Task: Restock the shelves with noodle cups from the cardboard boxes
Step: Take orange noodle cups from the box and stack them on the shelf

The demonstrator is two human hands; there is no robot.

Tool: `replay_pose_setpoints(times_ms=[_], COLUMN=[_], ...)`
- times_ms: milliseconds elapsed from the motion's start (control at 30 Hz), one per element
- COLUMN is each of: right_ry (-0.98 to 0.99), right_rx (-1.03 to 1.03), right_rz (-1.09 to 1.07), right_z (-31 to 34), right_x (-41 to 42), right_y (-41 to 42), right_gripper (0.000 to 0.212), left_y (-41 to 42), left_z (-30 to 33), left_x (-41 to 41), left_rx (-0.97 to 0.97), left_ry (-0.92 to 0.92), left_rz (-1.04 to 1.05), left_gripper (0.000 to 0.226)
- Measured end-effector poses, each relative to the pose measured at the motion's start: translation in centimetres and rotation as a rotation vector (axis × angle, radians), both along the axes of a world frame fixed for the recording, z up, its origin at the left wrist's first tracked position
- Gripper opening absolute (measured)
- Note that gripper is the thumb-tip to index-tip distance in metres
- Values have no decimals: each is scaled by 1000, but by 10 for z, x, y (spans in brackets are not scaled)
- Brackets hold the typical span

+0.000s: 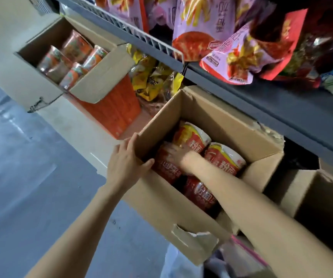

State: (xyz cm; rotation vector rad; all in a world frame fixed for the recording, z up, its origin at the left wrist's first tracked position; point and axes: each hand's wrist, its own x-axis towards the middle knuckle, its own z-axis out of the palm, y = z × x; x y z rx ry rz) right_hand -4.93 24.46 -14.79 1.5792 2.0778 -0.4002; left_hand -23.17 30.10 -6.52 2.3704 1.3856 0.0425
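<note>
Shelf point(272, 101): it juts out low over the near box, so I reckon a cup lifted straight up could knock its edge or the snack bags point(201, 27) hanging above.
Near cardboard box point(161, 197): it sits under the shelf lip, flaps up; its front wall is torn, and I think a hard pull there could rip it further.
Far cardboard box point(93, 77): open further along the aisle with more cups inside, well apart from the hands.
Noodle cups point(224, 157): red ones lie packed tight on their sides in the near box; a snug one could drag its neighbour.
Left hand point(127, 163): grips the box's rim, thumb inside; if it lets go, the box may shift.
Right hand point(178, 155): down among the cups, blurred, fingers spread over one; I cannot tell if it grips.
</note>
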Motion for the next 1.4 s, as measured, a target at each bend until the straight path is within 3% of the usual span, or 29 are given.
replay_pose_setpoints(times_ms=[67,167,333,400,500,567,633,733,833,900,1033,1133,1200,1400], right_ry=[-79,-205,-62,3,138,171,148,151,122,183,463,441,410,69], right_rx=[-30,42,157,216,430,566,671,810,839,863,1046,722,492,124], right_rz=[97,185,319,271,154,131,153,248,281,137,-547,-802,-805,-698], right_z=[-20,-38,-28,-2,47,86,116,155,172,168,128,84,57,-17], right_x=[-10,-17,-3,3,12,23,39,61,71,72,56,40,31,34], right_y=[16,21,16,5,-21,-35,-46,-53,-51,-53,-70,-72,-66,-10], right_gripper=[58,57,54,65,99,100,89,77,82,84,68,59,65,101], left_y=[3,4,3,2,0,-4,-7,-7,0,-1,-3,0,3,15], left_z=[-1,-3,-6,-5,-2,7,27,62,72,73,66,59,56,48], left_x=[-1,-2,-3,-1,0,4,12,28,40,42,30,18,13,1], left_rx=[-9,2,12,15,52,46,-167,-771,-849,-818,-647,-543,-488,-463], left_ry=[7,12,-12,0,8,-125,-370,-748,-785,-820,-904,-937,-928,-924], left_rz=[-6,-25,-19,-20,-37,-57,-65,-10,-22,52,272,352,385,433], left_gripper=[86,87,88,90,96,99,99,114,120,119,122,114,107,103])
